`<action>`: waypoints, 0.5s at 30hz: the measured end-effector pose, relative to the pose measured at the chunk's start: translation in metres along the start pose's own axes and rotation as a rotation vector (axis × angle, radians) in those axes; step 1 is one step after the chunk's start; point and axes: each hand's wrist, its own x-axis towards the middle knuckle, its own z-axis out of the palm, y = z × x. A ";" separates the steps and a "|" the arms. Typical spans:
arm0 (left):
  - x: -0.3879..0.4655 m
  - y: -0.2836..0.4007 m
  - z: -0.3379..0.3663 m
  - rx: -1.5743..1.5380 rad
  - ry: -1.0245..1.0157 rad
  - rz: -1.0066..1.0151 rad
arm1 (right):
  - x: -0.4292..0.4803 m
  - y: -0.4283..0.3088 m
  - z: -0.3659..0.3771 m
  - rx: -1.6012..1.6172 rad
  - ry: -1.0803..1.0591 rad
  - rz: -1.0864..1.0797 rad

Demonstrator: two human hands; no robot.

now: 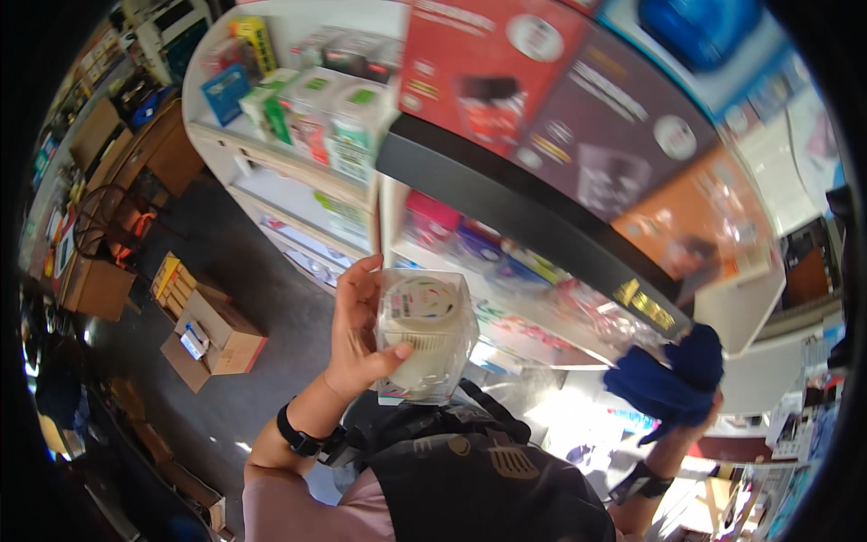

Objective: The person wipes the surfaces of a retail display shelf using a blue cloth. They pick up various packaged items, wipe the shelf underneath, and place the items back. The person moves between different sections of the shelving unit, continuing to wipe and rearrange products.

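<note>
My left hand [366, 332] holds a clear plastic package [428, 332] with a pale, round-topped item inside, thumb across its front. At the right, a dark blue cloth [667, 383] is bunched in my right hand [711, 410], which it mostly hides. The cloth touches or overlaps the lower end of a long black box [528, 196] with gold marking. That box slants in front of shelves; whether my right hand grips it too, I cannot tell. Above it stand a red box [488, 68], a dark purple box [616, 129] and an orange box [704, 210].
White curved shelving [291, 166] with small packages stands at the upper left. On the floor at the left lies an open cardboard box [234, 342]. A wooden chair [108, 220] and a desk [173, 149] are farther back. Wrapped goods [481, 244] fill the shelf below the black box.
</note>
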 end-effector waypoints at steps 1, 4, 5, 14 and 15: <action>-0.007 -0.013 0.025 -0.002 -0.063 -0.002 | -0.013 0.011 0.003 0.025 -0.023 0.122; -0.025 -0.043 0.094 0.145 -0.280 0.054 | -0.032 0.032 0.023 -0.158 -0.286 0.194; -0.030 -0.050 0.115 0.191 -0.346 0.073 | -0.034 0.029 0.031 -0.193 -0.402 0.260; -0.064 -0.071 0.243 0.198 -0.557 0.029 | -0.033 0.001 0.035 -0.862 -1.008 -0.424; -0.063 -0.071 0.249 0.251 -0.580 0.074 | -0.029 -0.001 0.026 -0.848 -0.998 -0.350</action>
